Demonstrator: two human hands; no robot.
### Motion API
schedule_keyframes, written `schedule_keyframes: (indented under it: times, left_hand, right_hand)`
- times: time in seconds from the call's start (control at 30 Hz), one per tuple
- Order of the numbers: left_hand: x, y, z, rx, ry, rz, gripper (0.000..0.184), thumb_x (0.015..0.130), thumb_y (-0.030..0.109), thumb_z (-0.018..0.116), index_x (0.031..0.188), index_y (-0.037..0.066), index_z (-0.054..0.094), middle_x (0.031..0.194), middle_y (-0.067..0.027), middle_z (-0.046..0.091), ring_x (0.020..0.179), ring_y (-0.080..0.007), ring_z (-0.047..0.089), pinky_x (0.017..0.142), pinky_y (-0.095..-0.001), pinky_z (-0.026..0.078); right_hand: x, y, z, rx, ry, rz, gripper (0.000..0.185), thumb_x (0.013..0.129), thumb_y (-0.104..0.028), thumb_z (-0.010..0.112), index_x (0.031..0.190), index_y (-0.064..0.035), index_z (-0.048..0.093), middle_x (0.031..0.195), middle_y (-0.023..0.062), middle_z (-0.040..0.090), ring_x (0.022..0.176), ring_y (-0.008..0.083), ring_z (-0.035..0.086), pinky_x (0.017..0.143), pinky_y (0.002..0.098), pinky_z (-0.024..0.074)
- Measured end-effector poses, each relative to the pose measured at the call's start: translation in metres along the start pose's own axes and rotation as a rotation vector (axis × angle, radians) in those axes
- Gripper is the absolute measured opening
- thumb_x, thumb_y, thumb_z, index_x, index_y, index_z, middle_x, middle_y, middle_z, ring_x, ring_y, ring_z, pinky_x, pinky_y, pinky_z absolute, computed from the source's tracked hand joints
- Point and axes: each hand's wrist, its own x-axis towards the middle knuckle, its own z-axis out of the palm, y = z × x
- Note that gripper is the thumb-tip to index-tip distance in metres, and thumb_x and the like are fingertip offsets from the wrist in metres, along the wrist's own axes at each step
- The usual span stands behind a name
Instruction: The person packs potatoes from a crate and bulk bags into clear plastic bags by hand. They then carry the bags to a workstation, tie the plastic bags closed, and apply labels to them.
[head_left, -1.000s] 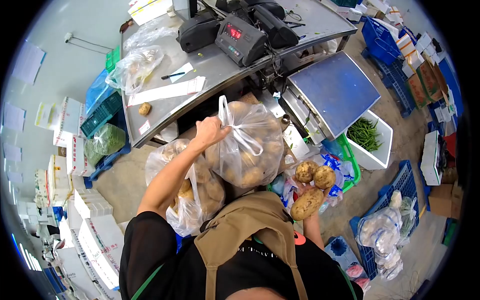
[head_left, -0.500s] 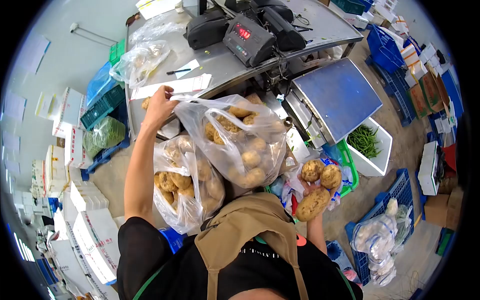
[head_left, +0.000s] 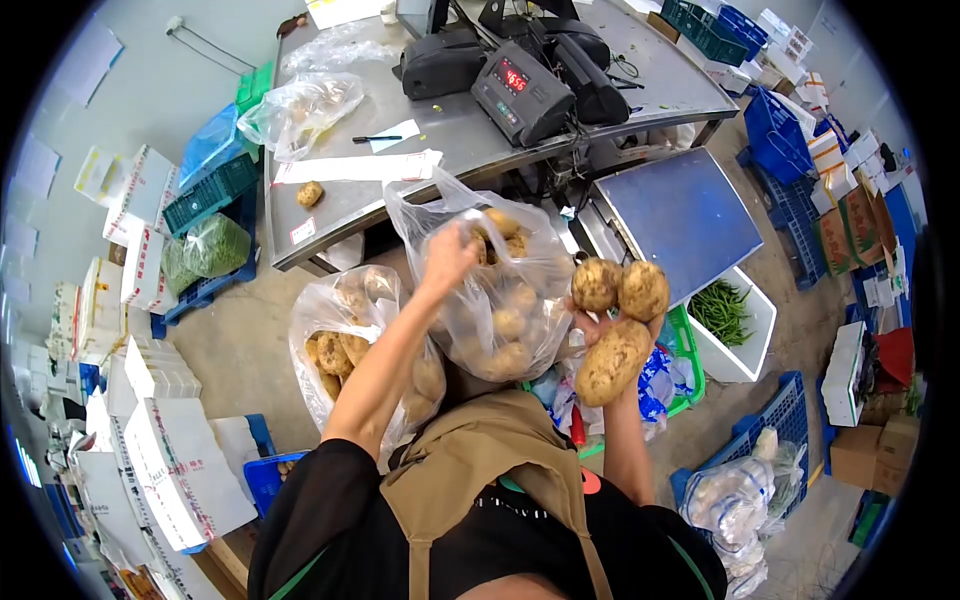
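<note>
Left hand [head_left: 452, 255] over the mouth of a clear plastic bag [head_left: 545, 312] of potatoes; fingers bent inward, blurred, and whether they pinch the plastic cannot be told. Right hand [head_left: 592, 326], palm up, just right of this bag, bears three potatoes [head_left: 612, 362]: two rounder ones side by side, one longer one nearer the body. Right fingers partly hidden, curved up against the potatoes; their full spread cannot be told. Second bag [head_left: 308, 318], also with potatoes, stands left of the first, partly behind the left forearm. One loose potato [head_left: 310, 194] on the metal table [head_left: 365, 205].
</note>
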Motion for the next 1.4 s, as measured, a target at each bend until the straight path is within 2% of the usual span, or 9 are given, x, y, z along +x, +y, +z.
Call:
schedule_keyframes:
  times: [0.1, 0.13, 0.27, 0.4, 0.47, 0.57, 0.77, 0.9, 1.4]
  left_hand:
    - [-0.063, 0.089, -0.007, -0.345, -0.452, 0.109, 0.019, 0.087, 0.008, 0.055, 0.1, 0.005, 0.069, 0.078, -0.0147, 0.066, 0.07, -0.0217, 0.065, 0.067, -0.0399, 0.054]
    - [-0.076, 0.083, 0.01, -0.121, -0.609, 0.461, 0.018, 0.086, 0.009, 0.054, 0.095, 0.001, 0.067, 0.083, -0.0219, 0.066, 0.077, -0.0333, 0.066, 0.069, -0.0443, 0.054]
    - [-0.136, 0.155, 0.018, 0.014, -0.713, 0.48, 0.013, 0.077, 0.007, 0.058, 0.08, -0.005, 0.059, 0.075, -0.0269, 0.063, 0.074, -0.0418, 0.066, 0.066, -0.0495, 0.052]
    - [-0.128, 0.167, 0.018, -0.03, -0.643, 0.561, 0.017, 0.082, 0.01, 0.057, 0.079, -0.007, 0.056, 0.067, -0.0276, 0.06, 0.067, -0.045, 0.063, 0.059, -0.051, 0.05]
    - [-0.124, 0.172, 0.013, -0.041, -0.61, 0.579, 0.021, 0.087, 0.012, 0.056, 0.08, -0.008, 0.055, 0.063, -0.0274, 0.059, 0.064, -0.0463, 0.061, 0.058, -0.0519, 0.048]
    - [-0.114, 0.174, 0.01, -0.075, -0.61, 0.546, 0.019, 0.086, 0.01, 0.056, 0.08, -0.008, 0.055, 0.062, -0.0277, 0.058, 0.063, -0.047, 0.061, 0.058, -0.0524, 0.048]
    - [-0.109, 0.178, 0.009, -0.12, -0.617, 0.458, 0.018, 0.087, 0.011, 0.057, 0.083, -0.007, 0.056, 0.063, -0.0275, 0.059, 0.065, -0.0473, 0.061, 0.059, -0.0521, 0.049]
    - [-0.098, 0.171, 0.007, -0.155, -0.519, 0.375, 0.019, 0.087, 0.013, 0.058, 0.085, -0.005, 0.056, 0.065, -0.027, 0.06, 0.067, -0.0471, 0.062, 0.061, -0.0526, 0.049]
    - [-0.093, 0.145, 0.047, -0.271, -0.241, 0.359, 0.017, 0.079, 0.01, 0.066, 0.092, 0.001, 0.061, 0.081, -0.0181, 0.063, 0.084, -0.0376, 0.061, 0.076, -0.0468, 0.046]
  right_hand:
    - [0.029, -0.008, 0.017, 0.022, -0.133, 0.04, 0.095, 0.073, -0.063, 0.068, 0.147, -0.0227, 0.024, 0.149, 0.0229, 0.018, 0.129, 0.0598, 0.025, 0.069, 0.0428, 0.0636]
    - [0.038, -0.011, 0.026, 0.022, -0.143, 0.041, 0.091, 0.073, -0.062, 0.068, 0.146, -0.025, 0.028, 0.149, 0.0217, 0.019, 0.13, 0.0589, 0.025, 0.068, 0.0423, 0.0641]
    - [0.08, -0.016, 0.056, -0.018, -0.315, 0.148, 0.094, 0.072, -0.061, 0.07, 0.146, -0.0176, 0.031, 0.149, 0.0235, 0.02, 0.131, 0.0586, 0.022, 0.076, 0.0409, 0.063]
    - [0.107, -0.01, 0.035, -0.252, -0.375, 0.232, 0.081, 0.073, -0.055, 0.07, 0.132, -0.0036, 0.046, 0.123, 0.0219, 0.054, 0.089, 0.0385, 0.066, 0.07, 0.0431, 0.0593]
    - [0.124, -0.021, 0.001, -0.739, -0.355, 0.375, 0.074, 0.066, -0.028, 0.081, 0.128, -0.0016, 0.05, 0.121, 0.017, 0.058, 0.092, 0.0338, 0.066, 0.081, 0.0405, 0.0563]
    - [0.132, -0.023, 0.015, -1.58, -0.935, 0.343, 0.078, 0.06, -0.034, 0.086, 0.124, -0.0016, 0.058, 0.133, 0.0167, 0.05, 0.121, 0.0279, 0.051, 0.101, 0.0326, 0.0414]
    - [0.14, -0.015, 0.023, -2.551, -0.613, 0.781, 0.053, 0.074, -0.029, 0.075, 0.119, -0.0034, 0.061, 0.121, 0.0203, 0.055, 0.11, 0.0383, 0.055, 0.095, 0.0404, 0.0459]
    - [0.147, -0.043, 0.019, -2.389, -0.716, 0.332, 0.055, 0.078, -0.028, 0.073, 0.122, 0.0007, 0.057, 0.118, 0.0225, 0.059, 0.104, 0.0381, 0.059, 0.092, 0.0423, 0.0481]
    - [0.083, -0.07, 0.064, -1.636, -0.249, 0.137, 0.038, 0.082, -0.002, 0.067, 0.118, 0.0051, 0.06, 0.107, 0.0137, 0.066, 0.098, 0.0202, 0.065, 0.087, 0.0313, 0.0517]
